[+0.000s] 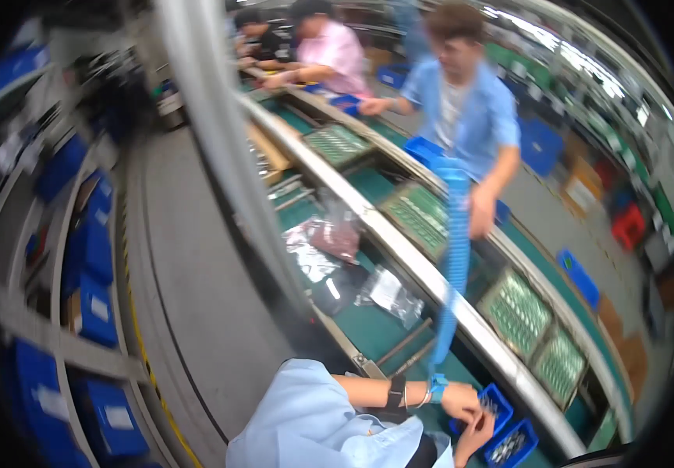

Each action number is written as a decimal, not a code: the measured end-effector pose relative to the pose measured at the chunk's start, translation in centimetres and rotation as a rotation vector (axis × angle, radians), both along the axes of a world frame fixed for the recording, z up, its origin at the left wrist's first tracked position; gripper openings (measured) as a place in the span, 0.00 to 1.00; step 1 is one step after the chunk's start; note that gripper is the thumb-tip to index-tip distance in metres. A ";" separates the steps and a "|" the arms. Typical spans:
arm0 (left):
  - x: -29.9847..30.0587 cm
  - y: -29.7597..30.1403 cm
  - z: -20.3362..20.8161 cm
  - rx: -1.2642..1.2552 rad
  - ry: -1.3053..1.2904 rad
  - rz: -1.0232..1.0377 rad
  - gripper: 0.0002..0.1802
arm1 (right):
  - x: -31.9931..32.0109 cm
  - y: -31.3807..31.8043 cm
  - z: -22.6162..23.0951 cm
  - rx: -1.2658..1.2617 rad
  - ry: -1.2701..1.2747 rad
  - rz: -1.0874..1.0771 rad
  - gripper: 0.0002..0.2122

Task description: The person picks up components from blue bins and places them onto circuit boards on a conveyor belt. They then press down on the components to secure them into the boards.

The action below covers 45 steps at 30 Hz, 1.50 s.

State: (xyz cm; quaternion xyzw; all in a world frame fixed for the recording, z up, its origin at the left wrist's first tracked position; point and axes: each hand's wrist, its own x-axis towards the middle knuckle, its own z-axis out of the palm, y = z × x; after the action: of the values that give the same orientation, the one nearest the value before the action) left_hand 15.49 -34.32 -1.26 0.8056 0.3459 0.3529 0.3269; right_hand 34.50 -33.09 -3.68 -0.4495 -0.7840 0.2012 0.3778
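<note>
My left hand (459,399) is over the edge of a small blue bin (501,395), its fingers curled together. On that wrist are a black band (396,392) and a light-blue strap (438,388) with a blue coiled cord (457,234) running up from it. Close below, my right hand (473,438) meets the left at the fingertips, also closed. Whatever the fingers hold is too small and blurred to make out. A second blue bin (513,444) with small metallic parts stands beside the right hand.
Along the line past a metal rail (399,234) sit trays of green circuit boards (515,312). Clear plastic bags (390,296) lie on the green bench. A grey post (220,117) rises to the left. A co-worker in blue (462,101) stands across the line; others sit farther off.
</note>
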 end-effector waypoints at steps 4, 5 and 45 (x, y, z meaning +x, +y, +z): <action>-2.9 5.1 -1.8 0.176 0.090 0.168 0.12 | -4.3 5.5 -1.4 -0.063 0.064 -0.063 0.03; -2.5 6.3 -3.0 0.178 0.165 0.195 0.11 | -4.5 6.8 -1.5 -0.057 0.062 -0.123 0.03; -3.7 15.3 -11.6 0.054 0.312 0.239 0.07 | -12.4 32.7 0.2 -0.192 0.056 0.115 0.06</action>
State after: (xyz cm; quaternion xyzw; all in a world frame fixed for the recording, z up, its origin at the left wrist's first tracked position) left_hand 11.82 -19.05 -12.82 0.8123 0.4759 0.2691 0.2031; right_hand 22.14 -0.38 -3.48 -0.4320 -0.7750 0.3092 0.3424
